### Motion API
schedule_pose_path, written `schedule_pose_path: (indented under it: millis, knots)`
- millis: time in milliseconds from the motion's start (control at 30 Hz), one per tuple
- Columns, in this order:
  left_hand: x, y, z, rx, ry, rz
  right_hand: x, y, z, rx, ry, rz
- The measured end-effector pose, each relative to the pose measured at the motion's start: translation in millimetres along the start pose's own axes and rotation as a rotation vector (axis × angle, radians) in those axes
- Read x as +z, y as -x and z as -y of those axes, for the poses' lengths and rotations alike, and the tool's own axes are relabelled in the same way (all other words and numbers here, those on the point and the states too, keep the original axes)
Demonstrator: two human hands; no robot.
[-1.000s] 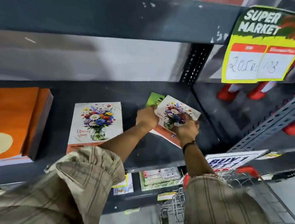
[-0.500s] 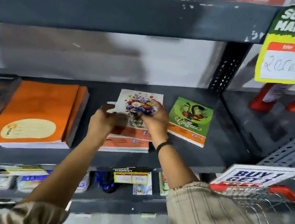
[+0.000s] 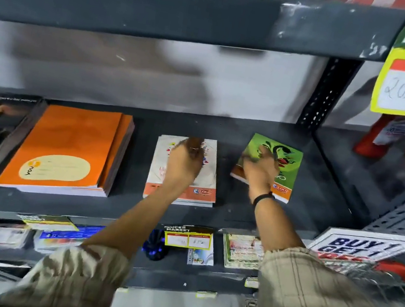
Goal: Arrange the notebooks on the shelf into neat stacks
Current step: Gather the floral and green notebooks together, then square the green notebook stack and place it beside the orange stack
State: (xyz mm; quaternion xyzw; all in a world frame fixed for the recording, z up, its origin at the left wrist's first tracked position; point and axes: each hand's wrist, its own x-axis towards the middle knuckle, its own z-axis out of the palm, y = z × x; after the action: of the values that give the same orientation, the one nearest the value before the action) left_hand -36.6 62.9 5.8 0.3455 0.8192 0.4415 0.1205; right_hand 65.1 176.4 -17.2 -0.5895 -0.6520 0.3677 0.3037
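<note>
Left hand [image 3: 184,162] pressed flat, palm down, on the white flower-printed notebook stack [image 3: 206,180] at mid-shelf, likely to square its covers. Right hand [image 3: 260,172] spread over the near-left corner of the green paper notebook [image 3: 286,164], lying skewed just right of that stack; whether clamped on its edge or only resting, cannot tell. Probably about to be lifted or straightened. Counted on the dark grey metal shelf [image 3: 317,199]: 1 orange notebook pile [image 3: 68,149] to the left, 1 white stack, 1 green notebook, 2 hands apart.
</note>
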Motion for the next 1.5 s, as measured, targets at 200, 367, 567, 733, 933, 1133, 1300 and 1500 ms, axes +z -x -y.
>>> schedule_pose_path:
  millis: [200, 367, 567, 733, 933, 1133, 1300, 1500]
  knots:
    - [77.7, -18.4, -36.0, 0.009, -0.099, 0.524, -45.4, -22.3, -43.7, 0.251, 0.196, 0.046]
    - [101.0, -27.2, -41.5, -0.121, -0.155, 0.547, -45.1, -25.3, -53.7, 0.217, 0.141, 0.112]
    - [93.0, -29.9, -45.2, -0.215, 0.081, 0.506, -46.3, -27.2, -45.2, 0.337, -0.277, 0.024]
    - [47.9, -32.3, -44.2, -0.239, 0.22, 0.451, -32.7, -22.7, -23.2, 0.354, -0.556, 0.003]
    - [-24.1, -24.6, -0.4, -0.266, 0.206, 0.202, 12.7, 19.1, 16.4, 0.222, -0.735, 0.124]
    - [-50.2, 6.2, 52.7, -0.263, 0.223, 0.185, 45.4, 54.1, 10.8, 0.043, -0.291, 0.281]
    - [-67.9, 20.3, 83.4, -0.032, 0.022, 0.367, 24.3, 48.5, -9.6, -0.199, -0.076, 0.591]
    - [-59.6, 30.3, 107.9, 0.034, -0.062, 0.291, 23.7, 52.2, -14.7, -0.434, 0.183, 0.774]
